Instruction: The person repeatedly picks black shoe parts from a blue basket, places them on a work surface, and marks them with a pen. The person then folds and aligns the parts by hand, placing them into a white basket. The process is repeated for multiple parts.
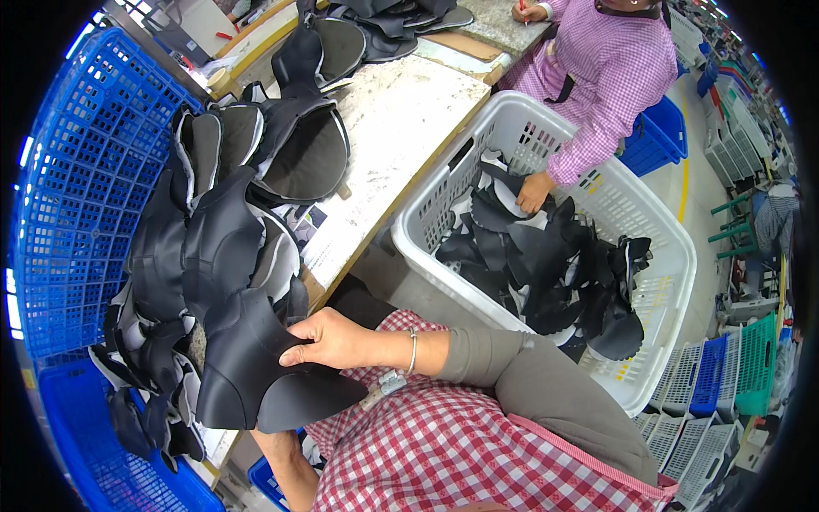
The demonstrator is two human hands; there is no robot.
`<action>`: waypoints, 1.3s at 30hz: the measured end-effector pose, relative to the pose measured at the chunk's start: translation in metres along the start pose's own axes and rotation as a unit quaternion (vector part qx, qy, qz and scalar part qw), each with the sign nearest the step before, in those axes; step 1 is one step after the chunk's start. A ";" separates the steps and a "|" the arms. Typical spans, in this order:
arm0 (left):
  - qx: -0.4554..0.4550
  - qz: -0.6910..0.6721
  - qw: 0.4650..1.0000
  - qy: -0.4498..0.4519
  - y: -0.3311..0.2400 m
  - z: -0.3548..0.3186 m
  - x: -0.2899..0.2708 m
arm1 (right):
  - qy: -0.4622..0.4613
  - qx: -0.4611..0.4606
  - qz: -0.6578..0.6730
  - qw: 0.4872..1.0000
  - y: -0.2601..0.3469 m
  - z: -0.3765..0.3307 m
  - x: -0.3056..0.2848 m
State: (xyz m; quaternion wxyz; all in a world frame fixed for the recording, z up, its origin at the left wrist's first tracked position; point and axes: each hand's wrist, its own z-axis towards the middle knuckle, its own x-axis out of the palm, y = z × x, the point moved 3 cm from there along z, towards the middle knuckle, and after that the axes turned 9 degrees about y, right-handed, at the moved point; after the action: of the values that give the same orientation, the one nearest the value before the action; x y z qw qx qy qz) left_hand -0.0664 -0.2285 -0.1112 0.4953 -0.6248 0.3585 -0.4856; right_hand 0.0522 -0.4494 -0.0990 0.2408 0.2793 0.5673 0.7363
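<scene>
My right hand (pixel 322 338) pinches the edge of a black shoe upper (pixel 239 354), thumb on top. The upper is smooth and dark, spread open with two flaps hanging toward me. Beneath its lower edge comes my left forearm (pixel 288 469); the upper hides the fingers of that hand. Just past the held upper, a heap of similar black uppers (pixel 213 230) with pale lining lies on the table, some showing grey inner sides. More uppers (pixel 153 410) hang over the table's left side.
A large white basket (pixel 418 247) full of black pieces (pixel 546 264) stands at right; a co-worker's hand (pixel 535 193) reaches into it. Blue crates (pixel 94 171) line the left. The worktable (pixel 401 111) has a worn white top. Stacked baskets (pixel 708 384) stand at far right.
</scene>
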 end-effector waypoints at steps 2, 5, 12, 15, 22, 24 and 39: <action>0.004 -0.003 1.000 0.004 -0.003 0.001 0.001 | 0.003 -0.006 -0.020 1.000 0.001 -0.001 0.001; 0.011 -0.010 1.000 0.011 -0.005 0.001 0.000 | 0.007 -0.006 -0.036 0.999 0.003 -0.002 0.005; 0.016 -0.018 1.000 0.019 -0.005 0.003 -0.005 | -0.004 -0.028 -0.029 0.999 0.006 0.001 0.011; 0.017 -0.018 0.999 0.020 -0.005 0.005 -0.005 | -0.009 -0.030 -0.015 0.999 0.006 0.003 0.012; 0.021 -0.022 0.999 0.021 -0.007 0.004 -0.009 | 0.002 -0.014 -0.027 1.000 0.010 0.005 0.013; 0.021 -0.020 0.999 0.022 -0.008 0.003 -0.012 | 0.018 -0.002 -0.038 0.999 0.011 0.006 0.013; 0.022 0.000 1.000 0.019 -0.013 0.001 -0.021 | -0.015 -0.045 -0.016 0.999 0.000 0.013 0.015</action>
State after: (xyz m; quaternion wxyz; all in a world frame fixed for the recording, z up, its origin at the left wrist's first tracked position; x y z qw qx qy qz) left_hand -0.0718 -0.2057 -0.1034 0.5022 -0.6045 0.3573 -0.5048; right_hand 0.0503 -0.4301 -0.0942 0.2728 0.2701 0.5342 0.7532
